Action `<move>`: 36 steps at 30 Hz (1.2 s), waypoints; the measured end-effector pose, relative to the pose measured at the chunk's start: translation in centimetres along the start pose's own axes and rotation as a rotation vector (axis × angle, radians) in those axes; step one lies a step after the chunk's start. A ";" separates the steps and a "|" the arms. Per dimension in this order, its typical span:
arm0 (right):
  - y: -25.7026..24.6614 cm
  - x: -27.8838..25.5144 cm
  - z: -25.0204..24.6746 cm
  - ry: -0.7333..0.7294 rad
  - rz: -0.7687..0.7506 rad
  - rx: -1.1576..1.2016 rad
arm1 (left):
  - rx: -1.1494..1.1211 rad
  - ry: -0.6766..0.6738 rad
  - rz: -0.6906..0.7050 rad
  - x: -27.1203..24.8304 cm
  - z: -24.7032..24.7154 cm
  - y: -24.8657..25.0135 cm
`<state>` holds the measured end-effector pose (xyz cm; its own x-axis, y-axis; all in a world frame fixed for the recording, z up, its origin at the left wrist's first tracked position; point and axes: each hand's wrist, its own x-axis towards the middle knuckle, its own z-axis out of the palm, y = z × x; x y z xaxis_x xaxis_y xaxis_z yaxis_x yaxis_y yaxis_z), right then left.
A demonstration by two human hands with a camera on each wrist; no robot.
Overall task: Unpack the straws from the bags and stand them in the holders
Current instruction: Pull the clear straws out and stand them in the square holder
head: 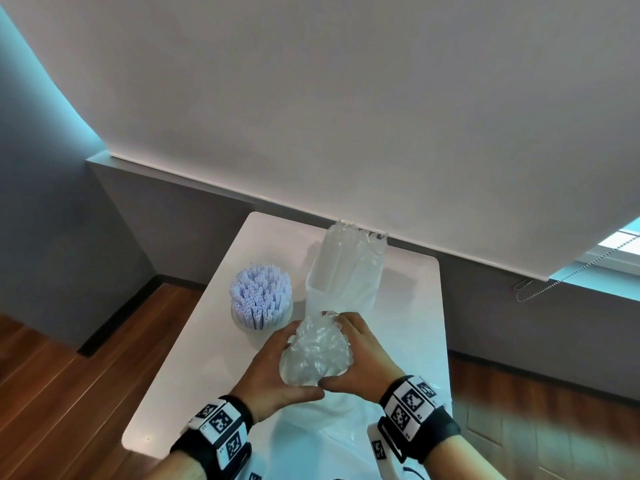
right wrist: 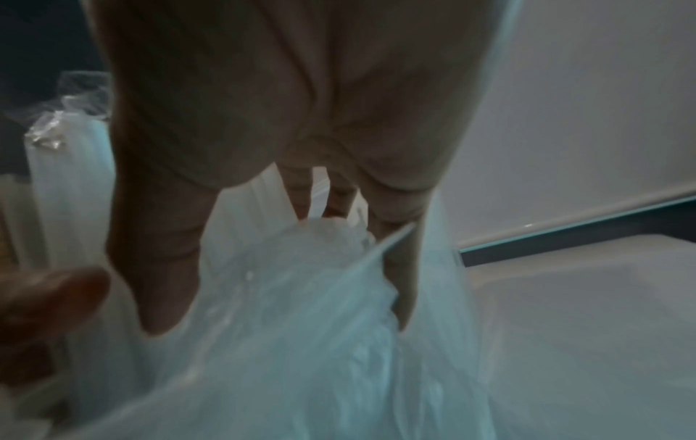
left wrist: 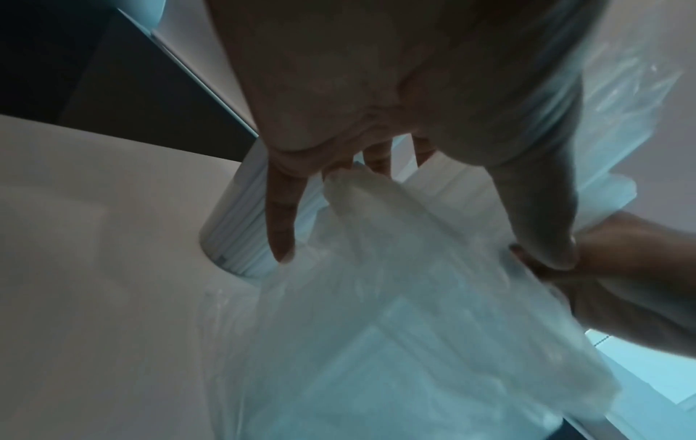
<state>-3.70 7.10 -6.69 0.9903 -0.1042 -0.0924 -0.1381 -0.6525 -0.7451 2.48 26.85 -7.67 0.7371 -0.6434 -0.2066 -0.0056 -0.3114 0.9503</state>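
Note:
A thick bundle of clear wrapped straws (head: 317, 348) stands upright over the near part of the white table (head: 408, 323). My left hand (head: 273, 368) grips its left side and my right hand (head: 356, 358) grips its right side, thumbs meeting at the front. The bundle (left wrist: 395, 268) rises out of a loose clear bag (head: 329, 424) that hangs below my hands; in the right wrist view the bundle (right wrist: 301, 282) is blurred. Behind it stands a square clear holder (head: 341, 289) with tall clear wrapped straws. A round holder (head: 259, 303) packed with pale lilac straws stands to its left.
The table is narrow, with wooden floor (head: 69, 375) below on the left and a grey wall and white roller blind (head: 346, 116) behind it. A bead chain (head: 540, 289) hangs at the right. Bare tabletop lies to the right of the holders.

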 end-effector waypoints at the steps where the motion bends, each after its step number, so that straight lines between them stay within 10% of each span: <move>1: -0.2 -0.1 0.1 0.024 0.014 0.020 | -0.001 0.010 -0.008 0.0 0.0 -0.2; 21: -2.7 -1.1 0.6 0.018 -0.051 0.036 | -0.050 0.043 0.017 -0.2 0.7 0.6; 36: -1.7 -1.4 0.2 0.305 0.110 0.108 | -0.113 0.067 -0.126 0.1 0.9 -1.2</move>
<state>-4.88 8.50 -5.45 0.9162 -0.4004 0.0136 -0.2253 -0.5430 -0.8089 1.93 26.57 -9.05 0.7705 -0.5552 -0.3132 0.1627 -0.3038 0.9387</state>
